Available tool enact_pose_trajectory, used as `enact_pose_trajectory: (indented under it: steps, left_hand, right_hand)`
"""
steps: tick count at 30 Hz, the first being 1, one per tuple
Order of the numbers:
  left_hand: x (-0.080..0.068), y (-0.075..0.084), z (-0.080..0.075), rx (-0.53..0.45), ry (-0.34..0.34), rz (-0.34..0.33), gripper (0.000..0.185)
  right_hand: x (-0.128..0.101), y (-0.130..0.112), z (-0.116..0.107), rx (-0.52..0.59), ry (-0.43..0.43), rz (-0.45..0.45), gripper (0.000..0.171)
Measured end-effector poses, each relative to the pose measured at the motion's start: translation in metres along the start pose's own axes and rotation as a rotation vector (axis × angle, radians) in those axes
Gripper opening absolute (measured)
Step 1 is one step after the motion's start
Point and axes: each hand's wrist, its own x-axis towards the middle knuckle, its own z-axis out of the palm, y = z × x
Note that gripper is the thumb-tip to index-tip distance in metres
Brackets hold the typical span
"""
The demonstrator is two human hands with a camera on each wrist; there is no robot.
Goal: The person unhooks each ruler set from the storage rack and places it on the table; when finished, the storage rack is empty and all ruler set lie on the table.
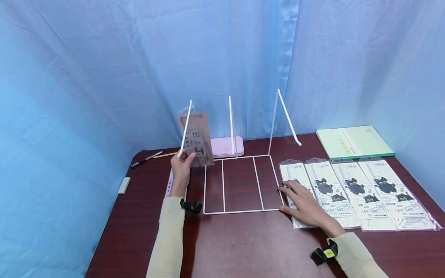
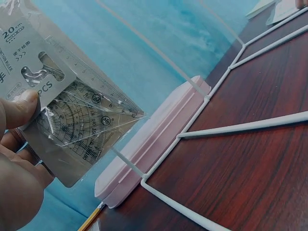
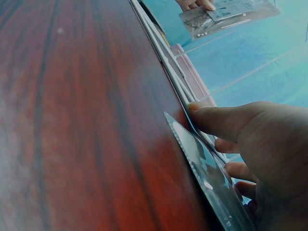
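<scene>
My left hand point(image 1: 181, 170) pinches a clear-packaged ruler set point(image 1: 203, 144) between thumb and fingers, holding it upright at the left divider of a white wire rack point(image 1: 240, 211). In the left wrist view, a transparent ruler and a protractor point(image 2: 77, 118) show through the wrapping, behind a grey card marked 20 cm. My right hand point(image 1: 307, 204) rests at the rack's right front corner, its thumb point(image 3: 211, 118) against the wire and its fingers loosely spread. Beneath that hand lies the nearest of several ruler-set packs point(image 1: 325, 189) printed with black cats.
A pink case point(image 1: 222, 146) lies behind the rack. A green notebook point(image 1: 354, 141) is at the back right. On the left are a black pen point(image 1: 142, 160), a pencil point(image 1: 164, 155), a white eraser point(image 1: 123, 185) and another flat pack point(image 1: 169, 184) by my forearm. Blue curtains enclose the table.
</scene>
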Motion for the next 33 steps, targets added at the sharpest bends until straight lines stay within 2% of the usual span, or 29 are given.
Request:
enact_pose_trajectory:
  steps: [14, 21, 33]
  left_hand:
    - [-0.012, 0.004, -0.007, 0.009, -0.01, 0.012, 0.014]
    - [-0.018, 0.006, -0.011, 0.019, -0.028, -0.001, 0.029]
    - [-0.027, 0.005, -0.018, 0.004, -0.043, 0.038, 0.016]
  right_hand:
    - [0.001, 0.0, 0.0, 0.012, -0.005, 0.007, 0.059]
    - [0.0, -0.001, 0.0, 0.007, -0.011, 0.013, 0.059]
    - [0.0, -0.002, -0.001, 0.009, -0.023, 0.031, 0.059]
